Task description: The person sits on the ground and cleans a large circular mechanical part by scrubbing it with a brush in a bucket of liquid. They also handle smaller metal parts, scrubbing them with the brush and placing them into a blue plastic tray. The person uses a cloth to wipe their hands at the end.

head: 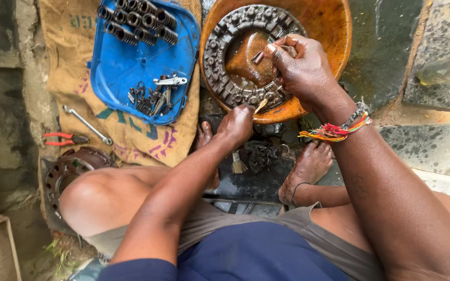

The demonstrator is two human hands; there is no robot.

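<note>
**Scrubbing the ring in the basin**

Head view: I squat on the floor with the orange basin [334, 31] between my feet, so the dirty liquid stays in it and both hands reach it easily. The round metal ring of parts [225, 78] lies flat inside, half sunk in the brown liquid. My right hand [303, 70] rests on the ring's near right side, fingers [279, 52] closed around a small pale piece. My left hand [238, 122] sits at the basin's near rim, fingers curled tight on a small brush [261, 105]. Cleaned springs [136, 21] and bolts [147, 96] lie apart on the blue lid [115, 62], which sits on the sack [63, 52], keeping them off the wet floor.
</note>
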